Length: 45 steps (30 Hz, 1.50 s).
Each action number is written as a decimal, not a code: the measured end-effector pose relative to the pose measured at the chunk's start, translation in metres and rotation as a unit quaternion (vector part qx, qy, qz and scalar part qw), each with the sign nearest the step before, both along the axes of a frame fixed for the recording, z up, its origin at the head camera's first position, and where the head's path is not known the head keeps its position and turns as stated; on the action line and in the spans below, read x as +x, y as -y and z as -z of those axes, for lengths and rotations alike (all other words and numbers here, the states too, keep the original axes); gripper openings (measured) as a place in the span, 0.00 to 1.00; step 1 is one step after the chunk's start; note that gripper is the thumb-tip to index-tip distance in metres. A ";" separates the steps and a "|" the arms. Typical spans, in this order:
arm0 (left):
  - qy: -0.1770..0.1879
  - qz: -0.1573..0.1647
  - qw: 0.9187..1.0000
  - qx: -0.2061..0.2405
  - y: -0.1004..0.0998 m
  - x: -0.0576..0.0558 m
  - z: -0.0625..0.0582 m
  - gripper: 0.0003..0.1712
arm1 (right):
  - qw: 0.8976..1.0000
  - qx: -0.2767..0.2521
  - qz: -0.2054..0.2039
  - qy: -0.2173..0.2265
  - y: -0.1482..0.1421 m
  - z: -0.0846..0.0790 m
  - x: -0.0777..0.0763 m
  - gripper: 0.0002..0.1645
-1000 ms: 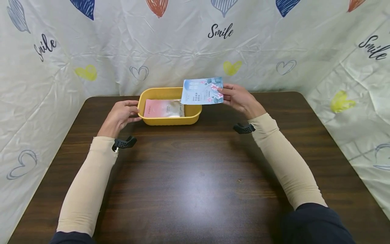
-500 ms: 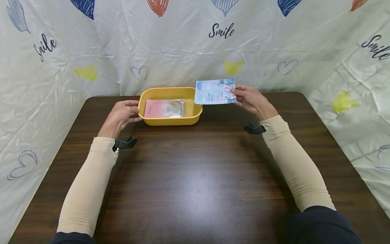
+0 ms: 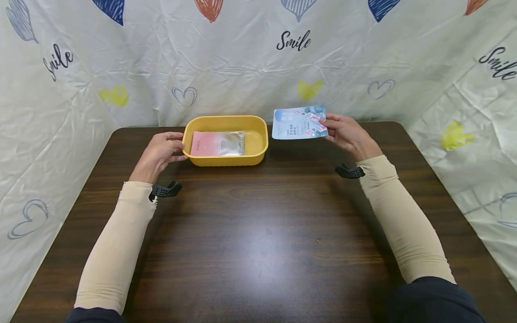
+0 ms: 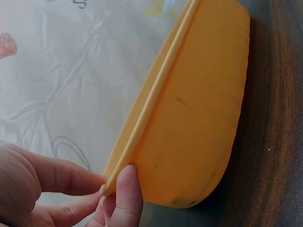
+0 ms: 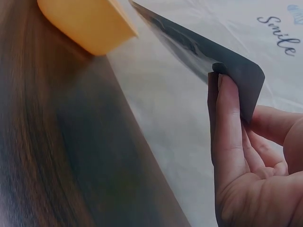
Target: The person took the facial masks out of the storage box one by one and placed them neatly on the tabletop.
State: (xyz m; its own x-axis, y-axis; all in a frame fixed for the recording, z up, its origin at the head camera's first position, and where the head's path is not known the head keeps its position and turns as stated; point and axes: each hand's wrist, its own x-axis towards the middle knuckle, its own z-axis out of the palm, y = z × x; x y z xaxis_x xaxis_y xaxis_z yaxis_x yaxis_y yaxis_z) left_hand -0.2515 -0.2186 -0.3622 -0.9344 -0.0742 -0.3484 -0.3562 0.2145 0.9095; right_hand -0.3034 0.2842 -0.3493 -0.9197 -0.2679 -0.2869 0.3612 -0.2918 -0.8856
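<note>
In the head view a yellow plastic basin (image 3: 226,161) sits at the far side of the table. Inside lies a pink and silver packet (image 3: 218,143), flat on the bottom. My left hand (image 3: 161,150) pinches the basin's left end, and in the left wrist view the thumb (image 4: 128,189) and fingers meet at its rim. To the right of the basin, a flat light-blue packet (image 3: 299,123) with a flower print is held above the table. My right hand (image 3: 349,134) pinches its right edge; the right wrist view shows the packet's dark underside (image 5: 227,61).
The dark wooden table (image 3: 258,233) reaches back to a white cloth (image 3: 242,58) printed with hearts and words. That cloth hangs along the back and both sides. A black strap is on each wrist over beige sleeves (image 3: 133,242).
My right hand has carried the blue packet to the right, from over the basin's right end to beside it. The left hand and the basin have stayed in place.
</note>
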 end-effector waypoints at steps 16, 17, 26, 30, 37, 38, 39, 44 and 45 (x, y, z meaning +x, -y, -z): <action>-0.005 0.008 1.000 0.001 0.001 0.000 -0.001 0.30 | 0.997 0.079 -0.012 0.014 -0.004 0.011 0.003 0.16; -0.004 0.007 1.000 0.001 0.001 0.000 -0.001 0.30 | 0.996 0.082 -0.016 0.011 -0.003 0.012 0.002 0.16; -0.002 0.006 1.000 -0.001 0.002 0.001 0.000 0.31 | 0.992 0.126 -0.026 0.001 0.007 0.023 0.002 0.18; -0.003 0.007 1.000 0.001 0.002 0.000 0.000 0.31 | 0.986 0.163 -0.031 0.002 0.007 0.025 0.002 0.28; -0.004 0.007 1.000 0.002 0.002 0.000 0.002 0.31 | 0.962 0.266 -0.058 -0.009 0.003 0.019 0.005 0.34; -0.004 0.007 1.000 0.003 0.002 0.000 0.002 0.30 | 0.958 0.278 -0.063 -0.012 0.003 0.017 0.005 0.34; -0.004 0.006 1.000 0.003 0.002 0.000 0.002 0.30 | 0.956 0.285 -0.068 -0.016 0.002 0.016 0.006 0.34; -0.007 0.004 1.000 0.002 0.002 0.000 0.002 0.30 | 0.947 0.309 -0.077 -0.031 0.002 0.012 0.009 0.32; -0.006 0.005 1.000 0.001 0.002 0.000 0.002 0.30 | 0.944 0.319 -0.077 -0.035 0.001 0.011 0.010 0.32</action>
